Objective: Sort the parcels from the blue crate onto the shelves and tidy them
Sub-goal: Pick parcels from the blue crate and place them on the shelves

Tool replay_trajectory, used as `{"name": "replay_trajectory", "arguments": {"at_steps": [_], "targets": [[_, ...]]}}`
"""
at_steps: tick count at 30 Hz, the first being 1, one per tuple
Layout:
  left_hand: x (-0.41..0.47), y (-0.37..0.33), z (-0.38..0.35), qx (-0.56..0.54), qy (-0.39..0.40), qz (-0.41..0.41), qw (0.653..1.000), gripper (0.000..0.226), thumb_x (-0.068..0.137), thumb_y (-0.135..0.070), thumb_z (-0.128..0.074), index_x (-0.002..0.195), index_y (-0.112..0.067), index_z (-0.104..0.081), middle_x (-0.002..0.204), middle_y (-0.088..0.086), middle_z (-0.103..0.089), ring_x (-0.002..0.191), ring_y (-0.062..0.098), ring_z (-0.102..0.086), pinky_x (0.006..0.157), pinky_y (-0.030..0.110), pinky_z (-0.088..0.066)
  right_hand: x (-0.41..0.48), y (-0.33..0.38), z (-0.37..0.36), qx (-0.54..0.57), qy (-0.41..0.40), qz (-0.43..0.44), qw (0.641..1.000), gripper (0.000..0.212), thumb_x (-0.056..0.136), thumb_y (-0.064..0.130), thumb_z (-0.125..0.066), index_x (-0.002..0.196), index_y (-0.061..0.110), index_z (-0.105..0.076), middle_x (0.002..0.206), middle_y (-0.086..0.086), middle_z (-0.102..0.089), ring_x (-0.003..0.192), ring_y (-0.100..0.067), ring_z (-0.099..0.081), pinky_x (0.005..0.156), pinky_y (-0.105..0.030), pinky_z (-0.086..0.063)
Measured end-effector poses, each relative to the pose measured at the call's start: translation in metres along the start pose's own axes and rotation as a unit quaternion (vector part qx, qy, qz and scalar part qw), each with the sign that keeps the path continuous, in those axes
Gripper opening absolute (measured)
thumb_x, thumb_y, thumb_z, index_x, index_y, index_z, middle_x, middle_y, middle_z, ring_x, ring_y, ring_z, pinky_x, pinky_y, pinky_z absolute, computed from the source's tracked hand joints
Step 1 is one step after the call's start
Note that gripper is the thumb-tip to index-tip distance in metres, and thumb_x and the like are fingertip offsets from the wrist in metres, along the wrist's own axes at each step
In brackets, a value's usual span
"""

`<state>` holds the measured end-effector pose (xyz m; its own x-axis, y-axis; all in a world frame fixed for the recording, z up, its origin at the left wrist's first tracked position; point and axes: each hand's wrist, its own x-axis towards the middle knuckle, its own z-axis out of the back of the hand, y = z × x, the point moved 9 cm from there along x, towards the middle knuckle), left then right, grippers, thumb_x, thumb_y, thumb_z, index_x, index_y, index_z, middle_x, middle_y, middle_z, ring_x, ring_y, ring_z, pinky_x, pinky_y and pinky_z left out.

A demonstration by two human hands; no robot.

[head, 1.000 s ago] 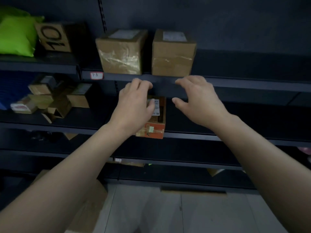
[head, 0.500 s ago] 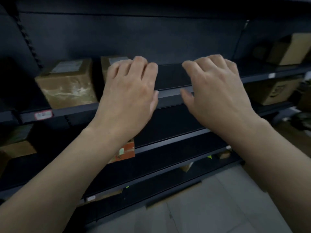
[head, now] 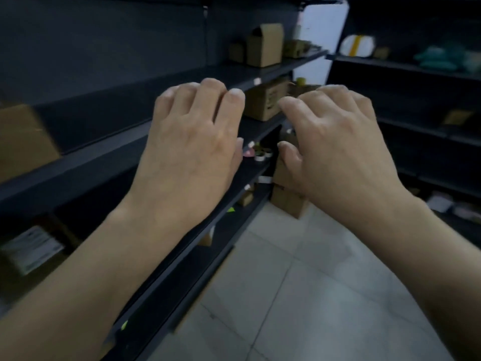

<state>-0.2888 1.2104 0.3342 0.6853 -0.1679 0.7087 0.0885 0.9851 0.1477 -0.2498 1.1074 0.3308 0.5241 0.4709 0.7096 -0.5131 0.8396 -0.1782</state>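
While both forearms stretch out above the tiled floor (head: 299,282), the left hand (head: 192,152) and right hand (head: 335,149) hover palm-down, fingers loosely bent, gripping nothing. Left of the left hand, a parcel (head: 23,142) sits on the shelf (head: 91,156), blurred at the frame edge; that hand is the nearer one. Beyond the fingertips, more boxes (head: 260,105) stand along the shelf run. No blue crate shows, so the next pick probably lies out of view.
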Motion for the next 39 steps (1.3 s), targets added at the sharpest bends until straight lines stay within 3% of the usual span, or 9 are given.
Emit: {"name": "replay_trajectory", "arguments": {"at_steps": [10, 19, 28, 33, 39], "targets": [[0.074, -0.171, -0.024, -0.116, -0.051, -0.151, 0.980, 0.044, 0.084, -0.017, -0.057, 0.122, 0.001, -0.048, 0.115, 0.024, -0.053, 0.106, 0.042, -0.050, 0.093, 0.050, -0.036, -0.080, -0.162, 0.054, -0.129, 0.015, -0.146, 0.981, 0.042, 0.079, 0.011, -0.072, 0.119, 0.000, -0.061, 0.104, -0.020, -0.067, 0.108, -0.042, -0.056, 0.095, -0.053, -0.040], [0.121, -0.366, -0.030, -0.229, -0.100, -0.266, 0.931, 0.040, 0.086, -0.017, -0.057, 0.121, 0.001, -0.049, 0.112, 0.023, -0.054, 0.102, 0.040, -0.052, 0.091, 0.047, -0.037, -0.178, -0.319, 0.114, -0.225, 0.029, -0.246, 0.942, 0.028, 0.082, 0.013, -0.066, 0.107, 0.001, -0.064, 0.095, -0.017, -0.066, 0.099, -0.038, -0.057, 0.092, -0.044, -0.036], [0.141, -0.548, -0.032, -0.368, -0.104, -0.356, 0.853, 0.038, 0.083, -0.015, -0.056, 0.117, 0.001, -0.055, 0.108, 0.021, -0.058, 0.097, 0.039, -0.055, 0.088, 0.049, -0.041, -0.287, -0.444, 0.175, -0.296, 0.073, -0.381, 0.873, 0.031, 0.083, 0.014, -0.071, 0.110, 0.001, -0.063, 0.105, -0.020, -0.065, 0.105, -0.040, -0.054, 0.093, -0.047, -0.036], [0.155, -0.620, -0.051, -0.416, -0.090, -0.403, 0.810, 0.042, 0.082, -0.019, -0.055, 0.118, 0.002, -0.054, 0.109, 0.021, -0.058, 0.099, 0.039, -0.055, 0.091, 0.041, -0.035, -0.326, -0.499, 0.193, -0.332, 0.077, -0.452, 0.824, 0.032, 0.084, 0.015, -0.069, 0.112, 0.002, -0.062, 0.108, -0.021, -0.064, 0.109, -0.041, -0.052, 0.095, -0.046, -0.034], [0.183, -0.690, -0.085, -0.454, -0.078, -0.450, 0.765, 0.041, 0.083, -0.018, -0.053, 0.118, 0.002, -0.054, 0.109, 0.021, -0.059, 0.097, 0.039, -0.057, 0.085, 0.052, -0.045, -0.352, -0.551, 0.187, -0.372, 0.094, -0.511, 0.769, 0.033, 0.086, 0.017, -0.067, 0.116, 0.003, -0.062, 0.114, -0.020, -0.064, 0.115, -0.040, -0.050, 0.097, -0.048, -0.034]]}}
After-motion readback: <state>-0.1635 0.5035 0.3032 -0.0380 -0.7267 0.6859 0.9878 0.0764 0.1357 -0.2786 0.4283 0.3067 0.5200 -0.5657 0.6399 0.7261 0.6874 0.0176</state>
